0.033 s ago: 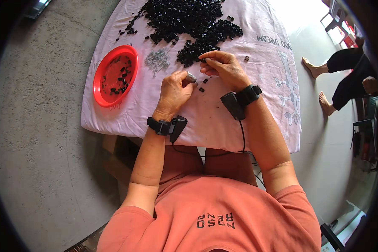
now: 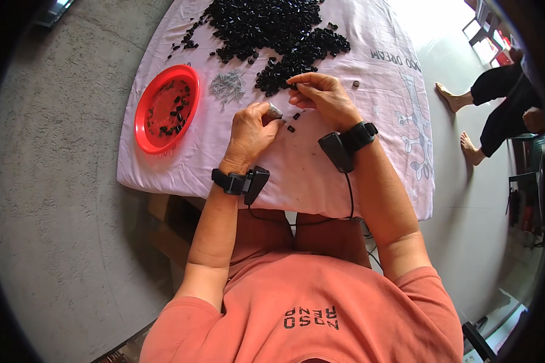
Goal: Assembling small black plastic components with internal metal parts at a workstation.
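Observation:
My right hand is at the near edge of a large heap of small black pieces, thumb and index finger pinched on one small black piece. Just left of it and closer to me, my left hand is closed, thumb pressed to the index finger. A grey covering shows at that fingertip; whatever the fingers may hold is hidden. Two loose black pieces lie between the hands. Beyond my left hand is a small pile of thin, clear slivers.
A red plastic dish with several black pieces stands at the left of the pink cloth-covered table. One lone piece lies right of my right hand. Cabled black devices are strapped to both wrists. Another person's bare feet show at right.

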Available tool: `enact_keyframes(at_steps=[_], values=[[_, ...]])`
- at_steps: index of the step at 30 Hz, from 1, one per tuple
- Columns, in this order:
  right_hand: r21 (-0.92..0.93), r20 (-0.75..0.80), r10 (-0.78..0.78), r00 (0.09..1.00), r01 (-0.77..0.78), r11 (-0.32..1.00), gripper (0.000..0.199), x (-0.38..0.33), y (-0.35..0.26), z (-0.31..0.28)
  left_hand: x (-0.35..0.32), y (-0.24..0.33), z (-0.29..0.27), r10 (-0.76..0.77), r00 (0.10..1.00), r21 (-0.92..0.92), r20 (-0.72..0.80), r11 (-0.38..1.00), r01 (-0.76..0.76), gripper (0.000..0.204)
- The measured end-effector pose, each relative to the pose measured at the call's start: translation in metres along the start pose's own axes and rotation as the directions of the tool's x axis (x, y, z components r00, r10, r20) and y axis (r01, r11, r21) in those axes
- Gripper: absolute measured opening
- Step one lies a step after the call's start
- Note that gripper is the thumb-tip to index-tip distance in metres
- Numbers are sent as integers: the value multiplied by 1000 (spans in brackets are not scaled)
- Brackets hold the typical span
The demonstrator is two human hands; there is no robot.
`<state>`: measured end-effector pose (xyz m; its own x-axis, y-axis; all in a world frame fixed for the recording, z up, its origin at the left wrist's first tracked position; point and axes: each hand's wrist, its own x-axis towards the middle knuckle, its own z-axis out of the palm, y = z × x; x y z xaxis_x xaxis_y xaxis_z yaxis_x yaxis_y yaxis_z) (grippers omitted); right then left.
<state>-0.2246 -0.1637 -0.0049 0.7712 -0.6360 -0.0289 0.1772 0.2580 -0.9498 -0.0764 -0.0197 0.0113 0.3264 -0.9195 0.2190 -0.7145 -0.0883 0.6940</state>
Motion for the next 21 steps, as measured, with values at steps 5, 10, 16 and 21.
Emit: enact_keyframes(at_steps=[5, 10, 16, 21], values=[[-27, 0, 2, 1000, -2, 1000, 22, 1, 1, -1, -6, 1, -11, -87, 994, 26, 67, 996, 85, 12], [-177, 53, -71, 996, 80, 981, 18, 4, 9, -1, -8, -2, -9, -46, 999, 32, 28, 998, 46, 13], [-578, -32, -217, 976, 158, 800, 17, -2, 9, 11, -8, -2, -5, 77, 996, 75, 42, 994, -80, 15], [-546, -29, -136, 990, 98, 832, 17, 0, 9, 9, -8, -7, -4, 120, 993, 67, -11, 991, -119, 11]])
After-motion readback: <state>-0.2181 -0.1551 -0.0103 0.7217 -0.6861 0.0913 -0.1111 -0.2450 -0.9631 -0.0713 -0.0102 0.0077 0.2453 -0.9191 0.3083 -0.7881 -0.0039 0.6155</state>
